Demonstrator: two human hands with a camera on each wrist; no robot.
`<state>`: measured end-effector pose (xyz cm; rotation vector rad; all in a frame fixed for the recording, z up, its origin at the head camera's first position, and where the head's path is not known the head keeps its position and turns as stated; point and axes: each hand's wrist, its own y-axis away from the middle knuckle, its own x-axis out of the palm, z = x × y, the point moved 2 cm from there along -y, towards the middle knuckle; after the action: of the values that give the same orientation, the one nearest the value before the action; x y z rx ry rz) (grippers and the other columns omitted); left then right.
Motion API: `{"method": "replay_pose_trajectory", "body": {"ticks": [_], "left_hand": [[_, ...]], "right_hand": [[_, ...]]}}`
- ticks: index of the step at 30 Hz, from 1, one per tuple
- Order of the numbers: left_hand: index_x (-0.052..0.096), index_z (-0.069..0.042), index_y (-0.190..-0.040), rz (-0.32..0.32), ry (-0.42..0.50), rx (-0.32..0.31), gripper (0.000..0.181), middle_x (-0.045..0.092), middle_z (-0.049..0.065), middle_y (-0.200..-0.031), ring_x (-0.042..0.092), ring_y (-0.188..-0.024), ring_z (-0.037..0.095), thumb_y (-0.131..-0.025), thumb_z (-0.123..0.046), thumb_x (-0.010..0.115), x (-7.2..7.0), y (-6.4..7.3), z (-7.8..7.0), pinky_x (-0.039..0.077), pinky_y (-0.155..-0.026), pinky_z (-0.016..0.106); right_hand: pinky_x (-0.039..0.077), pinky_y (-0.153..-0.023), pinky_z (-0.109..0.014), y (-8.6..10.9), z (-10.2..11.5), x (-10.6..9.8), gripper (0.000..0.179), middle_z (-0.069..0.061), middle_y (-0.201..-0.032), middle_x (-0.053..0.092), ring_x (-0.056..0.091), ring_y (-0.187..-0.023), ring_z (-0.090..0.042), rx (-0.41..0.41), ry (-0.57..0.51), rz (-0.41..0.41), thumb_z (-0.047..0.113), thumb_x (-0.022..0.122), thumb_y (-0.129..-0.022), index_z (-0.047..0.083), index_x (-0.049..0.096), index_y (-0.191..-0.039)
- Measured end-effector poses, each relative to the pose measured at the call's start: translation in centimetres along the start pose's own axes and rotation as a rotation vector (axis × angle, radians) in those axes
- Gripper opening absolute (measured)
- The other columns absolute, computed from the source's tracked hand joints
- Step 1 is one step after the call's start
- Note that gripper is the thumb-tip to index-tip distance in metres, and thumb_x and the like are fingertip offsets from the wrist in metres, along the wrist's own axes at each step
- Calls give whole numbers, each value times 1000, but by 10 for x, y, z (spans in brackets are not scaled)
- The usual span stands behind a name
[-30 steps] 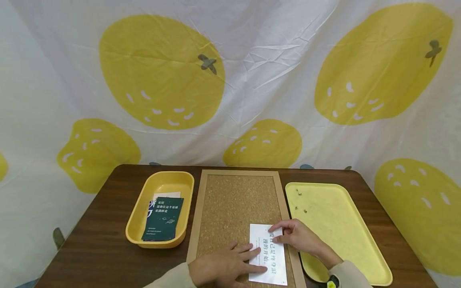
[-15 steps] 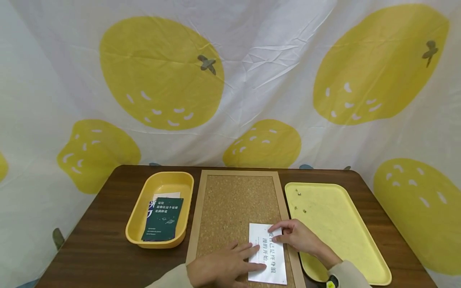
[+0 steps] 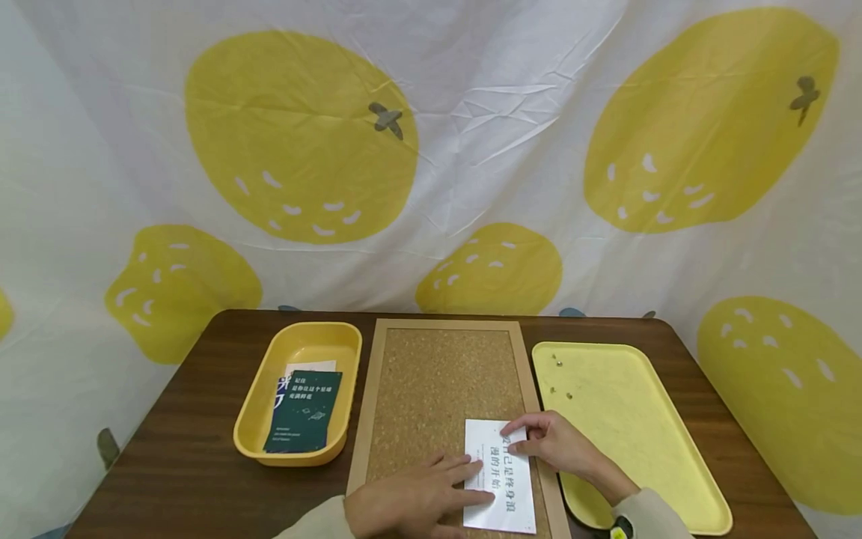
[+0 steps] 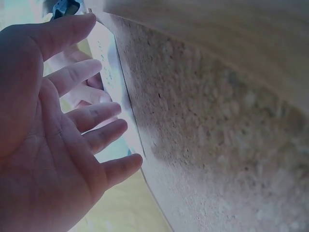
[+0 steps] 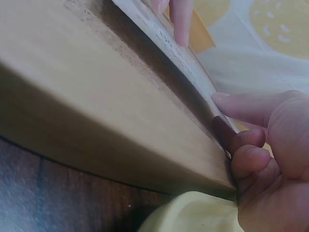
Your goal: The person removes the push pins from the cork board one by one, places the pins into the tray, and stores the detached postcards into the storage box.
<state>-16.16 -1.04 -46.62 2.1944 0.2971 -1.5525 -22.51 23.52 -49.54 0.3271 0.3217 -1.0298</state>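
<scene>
A white card (image 3: 512,483) printed with dark characters lies at the near right of the wood-framed corkboard (image 3: 444,389). The left hand (image 3: 414,498) rests its spread, fairly straight fingers on the card's left part. From the right, the right hand (image 3: 562,449) pinches the card's edge. In the right wrist view the thumb lies over the card (image 5: 181,63) and a finger sits beneath it, the edge slightly raised above the board. The left wrist view shows the left palm (image 4: 53,150) and separate fingers beside the board.
Left of the board stands a yellow basin (image 3: 326,346) holding a dark green card (image 3: 306,412) and other cards. On the right lies a pale yellow tray (image 3: 633,419) with several small pins (image 3: 559,364). A lemon-print cloth (image 3: 444,150) hangs behind the brown table (image 3: 182,449).
The left hand has shifted very slightly left on the card. The right hand keeps its pinch, and the card stays almost in place.
</scene>
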Motion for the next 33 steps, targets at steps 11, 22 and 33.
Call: {"method": "replay_pose_trajectory", "body": {"ticks": [11,22,33], "left_hand": [[35,-26,-140,-187,2,33,55,33,0,-144,30,-131,15,-90,-39,53,-20,18,6,30,-105,37],[42,-21,-136,-346,54,36,48,45,1,-135,42,-123,14,-91,-35,53,-31,38,18,37,-100,35],[38,-30,-137,-376,132,-44,47,43,-4,-137,41,-123,13,-92,-37,51,-30,52,29,38,-99,37]], "right_hand": [[27,-36,-15,0,2,1,23,-5,-70,61,30,-38,-4,-9,-1,12,19,70,-79,9,67,-100],[27,-35,-16,0,-2,0,23,-7,-77,64,30,-38,-7,11,6,-4,21,71,-78,12,68,-99],[27,-35,-17,-1,-3,1,24,-8,-80,64,30,-38,-7,28,-6,-5,23,71,-78,13,67,-99]]}}
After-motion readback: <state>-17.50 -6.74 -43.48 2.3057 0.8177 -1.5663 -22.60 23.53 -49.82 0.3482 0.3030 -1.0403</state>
